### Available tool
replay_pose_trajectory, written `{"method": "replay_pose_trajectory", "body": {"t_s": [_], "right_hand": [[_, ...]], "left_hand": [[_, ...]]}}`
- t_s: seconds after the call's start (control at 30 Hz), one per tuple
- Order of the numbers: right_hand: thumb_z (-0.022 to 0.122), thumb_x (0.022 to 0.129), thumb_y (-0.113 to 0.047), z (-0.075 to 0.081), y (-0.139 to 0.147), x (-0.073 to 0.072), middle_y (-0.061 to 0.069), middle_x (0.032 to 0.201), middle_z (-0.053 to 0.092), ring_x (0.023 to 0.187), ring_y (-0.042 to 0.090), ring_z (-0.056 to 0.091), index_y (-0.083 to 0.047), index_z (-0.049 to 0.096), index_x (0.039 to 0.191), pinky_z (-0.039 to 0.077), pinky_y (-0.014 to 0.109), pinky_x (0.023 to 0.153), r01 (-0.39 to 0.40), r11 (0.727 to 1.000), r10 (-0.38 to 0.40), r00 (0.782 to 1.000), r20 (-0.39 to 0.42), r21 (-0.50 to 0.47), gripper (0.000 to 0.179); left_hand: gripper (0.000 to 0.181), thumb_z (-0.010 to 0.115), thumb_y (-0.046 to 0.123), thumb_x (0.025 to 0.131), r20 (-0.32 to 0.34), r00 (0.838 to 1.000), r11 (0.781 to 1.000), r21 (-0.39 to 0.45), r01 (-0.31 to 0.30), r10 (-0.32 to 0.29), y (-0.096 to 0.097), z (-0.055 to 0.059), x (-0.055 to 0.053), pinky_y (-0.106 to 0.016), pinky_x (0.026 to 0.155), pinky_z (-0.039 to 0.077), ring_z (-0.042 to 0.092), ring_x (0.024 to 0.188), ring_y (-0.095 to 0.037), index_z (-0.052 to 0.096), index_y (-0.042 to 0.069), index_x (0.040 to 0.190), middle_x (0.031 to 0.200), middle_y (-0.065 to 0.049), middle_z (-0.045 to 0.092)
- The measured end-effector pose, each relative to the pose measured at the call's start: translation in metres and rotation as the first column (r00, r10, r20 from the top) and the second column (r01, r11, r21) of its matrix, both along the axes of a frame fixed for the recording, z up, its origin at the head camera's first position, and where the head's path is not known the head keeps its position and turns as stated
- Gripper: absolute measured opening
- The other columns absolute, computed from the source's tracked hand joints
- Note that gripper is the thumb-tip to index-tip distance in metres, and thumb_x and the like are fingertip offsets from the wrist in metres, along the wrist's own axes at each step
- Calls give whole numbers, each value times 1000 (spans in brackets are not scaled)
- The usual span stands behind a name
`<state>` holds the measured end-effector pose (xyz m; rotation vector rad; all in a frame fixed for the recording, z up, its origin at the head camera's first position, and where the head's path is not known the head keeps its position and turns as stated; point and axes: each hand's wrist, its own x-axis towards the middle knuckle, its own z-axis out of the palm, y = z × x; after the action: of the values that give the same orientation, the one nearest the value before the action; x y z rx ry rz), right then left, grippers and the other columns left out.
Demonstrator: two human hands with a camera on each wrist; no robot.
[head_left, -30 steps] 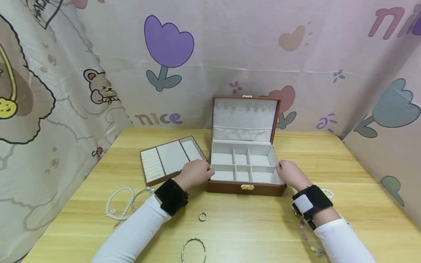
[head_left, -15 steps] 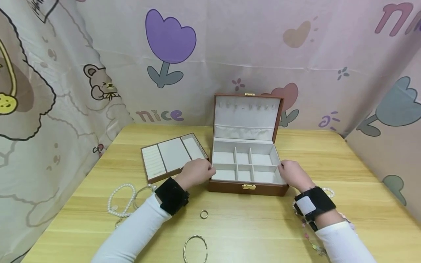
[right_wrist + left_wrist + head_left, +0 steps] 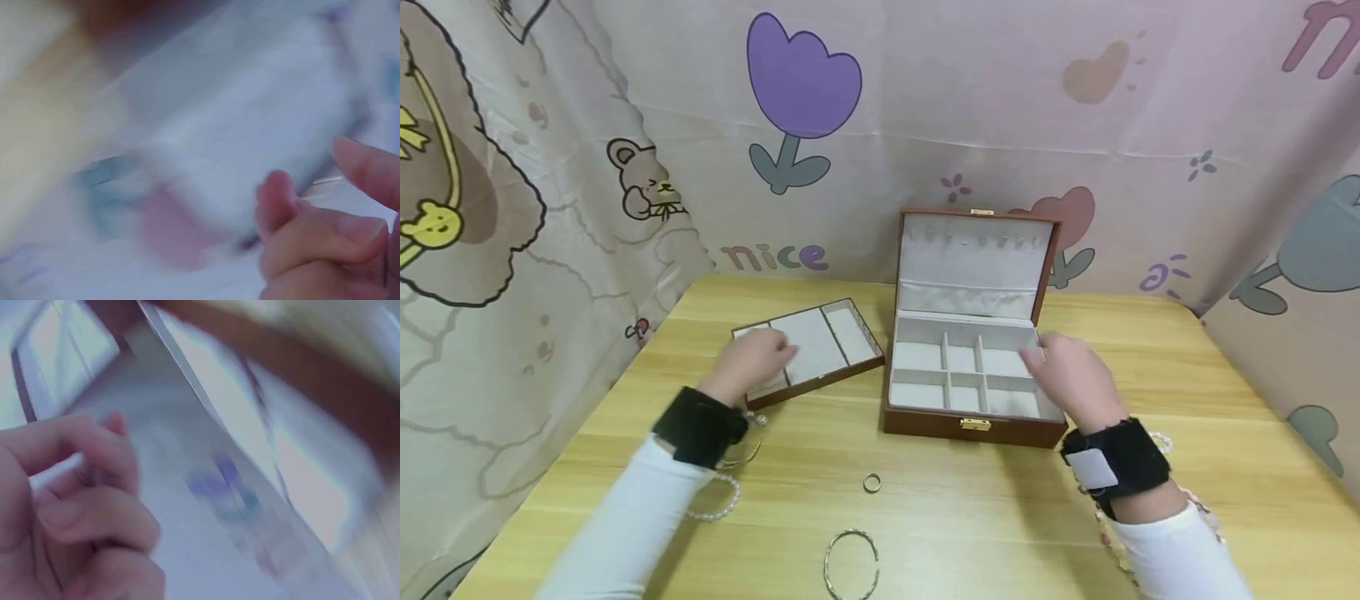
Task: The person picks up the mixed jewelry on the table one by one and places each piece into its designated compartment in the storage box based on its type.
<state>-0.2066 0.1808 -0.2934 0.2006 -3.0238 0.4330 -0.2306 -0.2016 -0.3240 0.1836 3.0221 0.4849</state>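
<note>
A brown jewellery box (image 3: 917, 422) stands with its lid (image 3: 973, 267) raised. Its white interior is divided into several bare compartments, and a gold clasp (image 3: 976, 424) sits on the front. My right hand (image 3: 1075, 375) hovers at the box's right side, fingers loosely curled, thumb apart, holding nothing. Over the left part of a shallow jewellery tray (image 3: 812, 337) is my left hand (image 3: 751, 362), also loosely curled with nothing in its grasp, hiding part of the ribbed section. Both wrist views are blurred; curled fingers (image 3: 103, 519) show in the left one and a separated thumb (image 3: 369, 172) in the right.
A gold ring (image 3: 872, 482) and an open bangle (image 3: 829, 567) lie in front of the box. By my left forearm are a pearl bracelet (image 3: 735, 500) and another bangle (image 3: 752, 454). A beaded chain (image 3: 1112, 542) lies partly under my right forearm. A printed curtain (image 3: 880, 167) hangs behind.
My left hand has left the box's left edge and moved left over the tray. My right hand has come off the right edge and risen slightly. The box stays put.
</note>
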Motion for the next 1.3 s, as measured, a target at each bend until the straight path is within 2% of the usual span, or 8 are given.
{"method": "replay_pose_trajectory", "body": {"t_s": [0.13, 0.27, 0.43, 0.53, 0.6, 0.7, 0.9, 1.3], "right_hand": [[56, 89, -28, 13, -76, 14, 17, 94, 68, 77, 29, 64, -1, 62, 103, 51, 42, 66, -171, 985, 171, 983, -60, 5, 30], [59, 86, -23, -4, -152, 23, 6, 77, 64, 65, 20, 60, -8, 63, 84, 49, 35, 53, -285, 950, 292, 955, -42, 125, 16], [52, 90, -19, -46, -204, 17, 3, 82, 63, 74, 17, 57, -10, 68, 81, 50, 32, 60, -298, 825, 346, 938, -12, 481, 21], [48, 94, -22, -62, -216, 8, 3, 94, 64, 86, 15, 53, -11, 69, 94, 46, 33, 78, -238, 747, 302, 953, 3, 620, 24], [45, 95, -24, -66, -220, 3, 2, 100, 63, 91, 15, 51, -11, 67, 103, 41, 35, 86, -209, 728, 250, 968, 30, 653, 27], [43, 96, -25, -69, -224, -3, 1, 104, 62, 94, 14, 50, -13, 66, 108, 37, 36, 89, -193, 731, 195, 978, 71, 655, 28], [40, 97, -25, -70, -227, -12, 1, 102, 59, 94, 15, 49, -12, 63, 109, 35, 36, 88, -171, 777, 177, 983, 51, 605, 29], [51, 92, -18, -75, -223, -13, -4, 81, 57, 77, 12, 48, -18, 67, 89, 34, 31, 78, -182, 786, 282, 956, -81, 591, 16]], "left_hand": [[29, 45, 26, 92, 64, 984, 983, -90, -161, 167, -45, 1, 8, -37, 56, 44, 54, 68, -24, 57, 3, 79, 81, -15, 60], [29, 45, 25, 88, 140, 967, 974, -115, -196, 211, -60, -14, 14, -36, 54, 43, 53, 64, -22, 52, 8, 65, 72, -11, 58], [31, 46, 26, 86, 149, 968, 980, -54, -194, 200, -54, -31, 11, -28, 47, 34, 46, 53, -17, 44, 13, 58, 57, -1, 47], [28, 48, 25, 86, 134, 970, 979, -55, -196, 202, -50, -33, 8, -28, 48, 34, 46, 55, -17, 44, 12, 61, 61, -3, 47], [26, 49, 25, 86, 142, 969, 978, -58, -198, 204, -50, -33, 6, -28, 49, 35, 46, 57, -17, 46, 11, 64, 64, -4, 48], [25, 50, 24, 87, 162, 963, 976, -67, -208, 216, -52, -32, 5, -27, 49, 35, 46, 57, -17, 50, 9, 67, 65, -5, 48], [26, 51, 23, 87, 159, 966, 978, -68, -195, 204, -59, -28, 5, -27, 50, 35, 45, 56, -17, 48, 9, 65, 62, -4, 46], [12, 50, 14, 84, 172, 963, 977, -12, -211, 210, -61, -28, 3, -29, 54, 38, 50, 65, -21, 56, 4, 81, 75, -9, 55]]}}
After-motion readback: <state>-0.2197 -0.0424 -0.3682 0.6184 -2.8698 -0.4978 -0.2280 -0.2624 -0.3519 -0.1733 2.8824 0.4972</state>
